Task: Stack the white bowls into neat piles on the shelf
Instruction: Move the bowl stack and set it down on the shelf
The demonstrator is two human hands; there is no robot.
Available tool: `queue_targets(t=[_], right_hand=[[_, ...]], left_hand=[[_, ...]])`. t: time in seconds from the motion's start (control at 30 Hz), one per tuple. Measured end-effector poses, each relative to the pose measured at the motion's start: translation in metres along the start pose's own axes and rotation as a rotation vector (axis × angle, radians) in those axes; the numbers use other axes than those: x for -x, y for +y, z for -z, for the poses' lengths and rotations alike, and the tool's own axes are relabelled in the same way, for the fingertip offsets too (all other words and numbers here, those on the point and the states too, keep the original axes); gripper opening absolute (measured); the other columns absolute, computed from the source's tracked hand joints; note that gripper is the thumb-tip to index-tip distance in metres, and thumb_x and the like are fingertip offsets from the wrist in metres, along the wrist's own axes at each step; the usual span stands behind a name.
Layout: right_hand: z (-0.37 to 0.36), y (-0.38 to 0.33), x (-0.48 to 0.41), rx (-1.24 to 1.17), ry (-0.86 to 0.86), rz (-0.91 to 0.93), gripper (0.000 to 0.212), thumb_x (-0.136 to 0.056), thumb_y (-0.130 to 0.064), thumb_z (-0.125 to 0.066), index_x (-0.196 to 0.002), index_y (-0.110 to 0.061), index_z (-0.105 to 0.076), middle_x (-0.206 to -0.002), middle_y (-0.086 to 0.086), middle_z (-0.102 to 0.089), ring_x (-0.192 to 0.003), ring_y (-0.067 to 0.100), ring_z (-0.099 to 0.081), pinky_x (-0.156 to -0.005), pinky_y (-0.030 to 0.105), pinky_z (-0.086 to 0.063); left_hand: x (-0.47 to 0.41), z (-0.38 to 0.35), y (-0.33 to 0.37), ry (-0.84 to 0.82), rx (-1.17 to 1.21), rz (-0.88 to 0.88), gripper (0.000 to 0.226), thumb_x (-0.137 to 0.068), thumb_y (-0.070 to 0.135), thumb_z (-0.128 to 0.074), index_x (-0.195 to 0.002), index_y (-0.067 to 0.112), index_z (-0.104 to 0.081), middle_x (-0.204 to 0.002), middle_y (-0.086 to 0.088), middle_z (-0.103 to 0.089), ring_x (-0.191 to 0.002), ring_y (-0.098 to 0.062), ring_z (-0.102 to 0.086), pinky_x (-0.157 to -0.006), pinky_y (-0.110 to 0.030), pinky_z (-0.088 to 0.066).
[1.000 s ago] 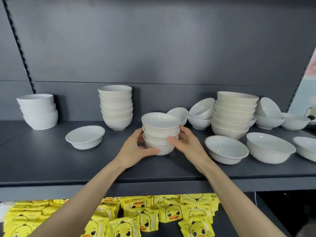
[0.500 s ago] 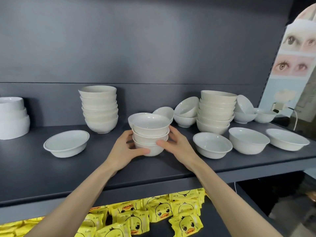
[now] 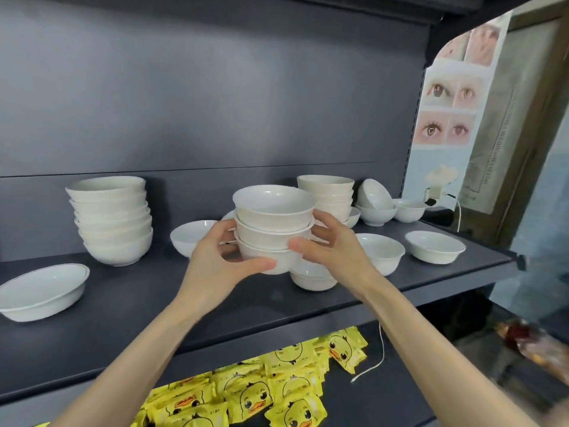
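three-bowl stack (image 3: 272,229): plain white, no pattern. tall stack (image 3: 110,220) at left: creamier off-white. shallow bowl (image 3: 40,291): white, with a thin dark line round the rim. shelf (image 3: 123,303) and back panel (image 3: 215,87): dark slate grey. packets (image 3: 255,392): bright yellow, printed duck face with orange beak. poster (image 3: 446,118): pinkish squares showing eyes, pale blue beneath.

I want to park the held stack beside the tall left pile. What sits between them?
Head view: a single white bowl stands between the tall left pile and the held stack, partly behind the left hand.
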State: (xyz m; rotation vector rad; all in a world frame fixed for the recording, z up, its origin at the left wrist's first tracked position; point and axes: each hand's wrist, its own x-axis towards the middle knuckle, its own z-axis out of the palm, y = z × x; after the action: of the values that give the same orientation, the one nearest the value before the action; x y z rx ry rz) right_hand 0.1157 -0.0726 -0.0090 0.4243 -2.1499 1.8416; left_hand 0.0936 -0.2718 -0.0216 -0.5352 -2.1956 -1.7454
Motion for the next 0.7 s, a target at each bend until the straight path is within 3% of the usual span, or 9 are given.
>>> queue_targets(t=[0.1,0.27,0.4,0.5,0.6,0.7], right_hand=[[0.047,0.000,0.017,0.033,0.054,-0.004,0.067,-0.067,-0.027,-0.080,-0.128,-0.026,-0.053,-0.115,-0.003,-0.070,-0.105,0.008,-0.065,-0.089,0.024,-0.053],[0.131,0.002,0.041,0.071,0.046,0.027,0.064,-0.068,-0.033,-0.079,-0.128,-0.024,-0.057,-0.115,-0.007,-0.070,-0.112,0.006,-0.061,-0.093,0.027,-0.051],[0.185,0.005,0.045,0.095,0.031,0.038,0.049,-0.073,-0.022,-0.076,-0.120,-0.020,-0.063,-0.098,-0.015,-0.072,-0.095,-0.004,-0.063,-0.079,0.013,-0.049],[0.213,0.012,0.034,0.107,0.002,0.031,0.040,-0.079,-0.013,-0.076,-0.117,-0.020,-0.065,-0.104,-0.005,-0.071,-0.092,0.001,-0.065,-0.077,0.014,-0.050],[0.228,0.024,0.016,0.070,-0.009,0.020,0.036,-0.079,-0.010,-0.075,-0.109,-0.027,-0.066,-0.099,-0.012,-0.071,-0.091,0.000,-0.066,-0.075,0.013,-0.051],[0.235,0.040,-0.003,0.026,-0.031,0.012,0.040,-0.079,-0.010,-0.075,-0.115,-0.024,-0.065,-0.102,-0.009,-0.071,-0.097,0.005,-0.067,-0.079,0.018,-0.054]], left_hand=[[0.004,-0.046,0.016,-0.033,0.022,-0.010,0.070,-0.058,0.019,-0.088,-0.119,0.024,-0.055,-0.109,0.016,-0.063,-0.099,-0.007,-0.062,-0.074,-0.015,-0.049],[0.012,-0.129,0.037,-0.034,0.047,-0.005,0.072,-0.056,0.018,-0.090,-0.119,0.021,-0.057,-0.110,0.008,-0.065,-0.100,-0.009,-0.063,-0.081,-0.023,-0.052],[0.013,-0.184,0.051,-0.001,0.040,0.013,0.071,-0.058,0.018,-0.089,-0.120,0.023,-0.055,-0.110,0.014,-0.062,-0.099,-0.005,-0.061,-0.075,-0.017,-0.049],[0.003,-0.209,0.057,0.008,0.029,0.027,0.071,-0.058,0.018,-0.089,-0.120,0.024,-0.054,-0.109,0.016,-0.062,-0.100,-0.005,-0.061,-0.075,-0.017,-0.048],[-0.008,-0.225,0.054,0.030,0.001,0.053,0.072,-0.059,0.018,-0.089,-0.121,0.022,-0.052,-0.109,0.014,-0.062,-0.100,-0.006,-0.062,-0.074,-0.016,-0.049],[-0.021,-0.234,0.047,0.056,-0.050,0.072,0.072,-0.059,0.022,-0.089,-0.120,0.024,-0.051,-0.109,0.012,-0.063,-0.100,-0.010,-0.063,-0.081,-0.024,-0.052]])
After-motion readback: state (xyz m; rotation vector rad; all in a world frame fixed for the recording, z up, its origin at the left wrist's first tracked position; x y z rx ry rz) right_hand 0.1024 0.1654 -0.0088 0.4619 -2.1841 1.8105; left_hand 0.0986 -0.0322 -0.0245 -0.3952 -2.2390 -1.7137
